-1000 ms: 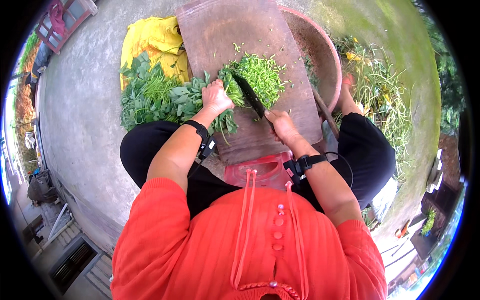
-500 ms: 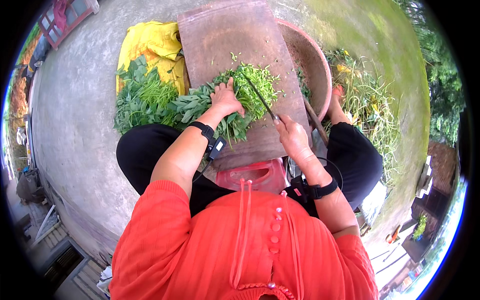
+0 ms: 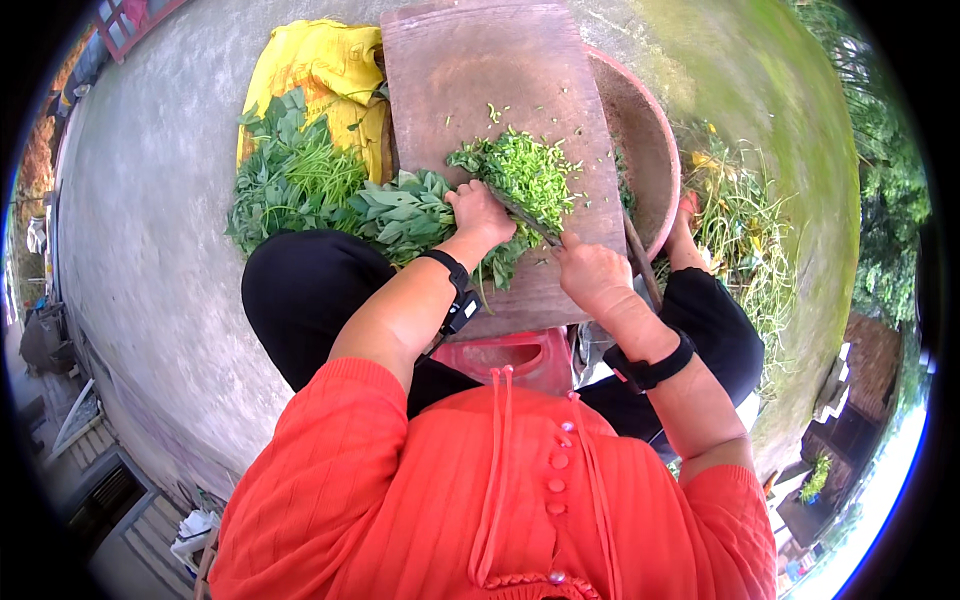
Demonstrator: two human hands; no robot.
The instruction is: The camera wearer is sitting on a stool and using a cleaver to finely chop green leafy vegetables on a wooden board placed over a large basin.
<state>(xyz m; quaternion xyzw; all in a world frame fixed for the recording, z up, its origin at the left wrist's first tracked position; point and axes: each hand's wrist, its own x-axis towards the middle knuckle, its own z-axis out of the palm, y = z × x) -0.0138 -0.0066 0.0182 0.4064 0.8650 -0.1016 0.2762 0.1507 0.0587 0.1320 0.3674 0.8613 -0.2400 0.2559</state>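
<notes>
Here, left hand (image 3: 482,212) pins leafy stems (image 3: 400,210) flat; right hand (image 3: 590,272), at four o'clock, grips knife (image 3: 522,215) beside chopped greens (image 3: 530,172) on board (image 3: 480,80).

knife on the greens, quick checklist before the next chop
1. Right hand gripping the knife handle: ok.
2. Left hand pinning the leafy bunch to the cutting board: ok.
3. Left fingertips away from the blade: cannot tell, they lie very close.
4. Chopped greens piled on the board: ok.
5. Board steady on the basin: cannot tell.
</notes>
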